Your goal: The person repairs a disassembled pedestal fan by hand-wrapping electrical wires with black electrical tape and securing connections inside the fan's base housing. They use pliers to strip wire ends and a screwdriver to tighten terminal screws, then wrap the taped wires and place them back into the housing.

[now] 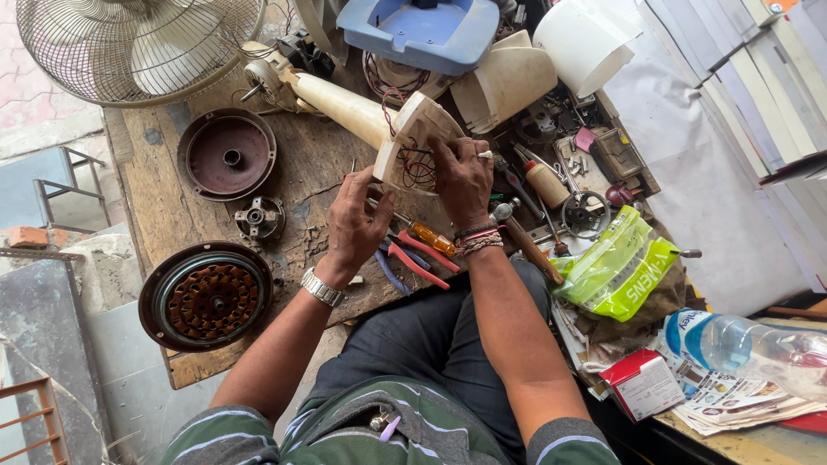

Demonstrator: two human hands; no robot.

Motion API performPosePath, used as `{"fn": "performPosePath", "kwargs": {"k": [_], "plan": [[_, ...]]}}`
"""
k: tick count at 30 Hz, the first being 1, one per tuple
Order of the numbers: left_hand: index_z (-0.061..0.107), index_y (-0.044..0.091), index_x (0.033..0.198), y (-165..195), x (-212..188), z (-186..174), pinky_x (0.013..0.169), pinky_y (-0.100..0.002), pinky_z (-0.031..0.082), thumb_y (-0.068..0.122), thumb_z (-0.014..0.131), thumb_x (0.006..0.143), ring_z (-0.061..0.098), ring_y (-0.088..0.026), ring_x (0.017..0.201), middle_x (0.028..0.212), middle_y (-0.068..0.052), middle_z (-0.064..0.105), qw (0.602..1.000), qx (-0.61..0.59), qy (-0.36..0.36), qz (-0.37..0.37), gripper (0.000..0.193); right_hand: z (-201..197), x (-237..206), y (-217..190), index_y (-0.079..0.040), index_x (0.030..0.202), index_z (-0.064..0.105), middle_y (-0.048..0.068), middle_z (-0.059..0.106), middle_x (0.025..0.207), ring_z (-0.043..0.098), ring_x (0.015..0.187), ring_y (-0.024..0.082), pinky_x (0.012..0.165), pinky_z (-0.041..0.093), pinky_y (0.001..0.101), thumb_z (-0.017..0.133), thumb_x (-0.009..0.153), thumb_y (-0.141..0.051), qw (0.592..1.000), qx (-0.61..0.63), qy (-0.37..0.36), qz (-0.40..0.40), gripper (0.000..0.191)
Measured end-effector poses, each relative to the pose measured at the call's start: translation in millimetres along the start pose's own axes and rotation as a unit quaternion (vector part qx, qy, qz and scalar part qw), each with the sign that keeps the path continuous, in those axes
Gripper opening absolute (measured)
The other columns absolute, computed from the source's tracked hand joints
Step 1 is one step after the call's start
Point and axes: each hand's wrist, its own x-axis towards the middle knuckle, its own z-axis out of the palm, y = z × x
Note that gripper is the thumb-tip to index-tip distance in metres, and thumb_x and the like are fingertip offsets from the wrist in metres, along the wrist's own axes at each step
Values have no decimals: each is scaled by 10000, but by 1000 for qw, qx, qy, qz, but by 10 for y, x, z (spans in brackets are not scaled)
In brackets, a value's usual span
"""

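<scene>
A cream fan stand base (412, 136) lies on its side on the wooden workbench (310, 164), its open underside with red wires facing me. My right hand (463, 179) reaches into that underside, fingers curled over the wires. Whether it holds anything is hidden. My left hand (355, 226) rests just below the base, fingers pointing at its lower edge, with a metal watch on the wrist. Beneath my hands lie red-handled pliers (418, 258) and an orange-handled screwdriver (429, 236).
A copper-wound fan motor (207, 297), a round brown motor cover (227, 155) and a small rotor part (258, 219) lie at left. A wire fan guard (138, 47) is far left. A hammer (521, 237), yellow-green bag (622, 265), water bottle (741, 344) and a red-and-white box (642, 384) crowd the right.
</scene>
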Motion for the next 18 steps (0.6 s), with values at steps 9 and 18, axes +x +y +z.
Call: {"fn": "performPosePath", "kwargs": {"k": [9, 18], "plan": [[604, 5, 1285, -104, 45, 61, 690, -296, 649, 109, 717, 970, 725, -201, 897, 1078, -130, 676, 999, -29, 11, 8, 351, 155, -35, 93, -135, 1059, 701, 68, 634, 1000, 574, 1008, 286, 917, 463, 429, 643, 954, -49, 987, 128, 38, 86, 148], [619, -14, 1225, -44, 49, -13, 806, -356, 608, 154, 733, 938, 708, -235, 931, 1073, -151, 672, 999, -30, 11, -6, 352, 566, -162, 118, -49, 1033, 619, 31, 662, 942, 598, 877, 139, 813, 501, 288, 584, 1024, -36, 861, 418, 42, 287, 38]]}}
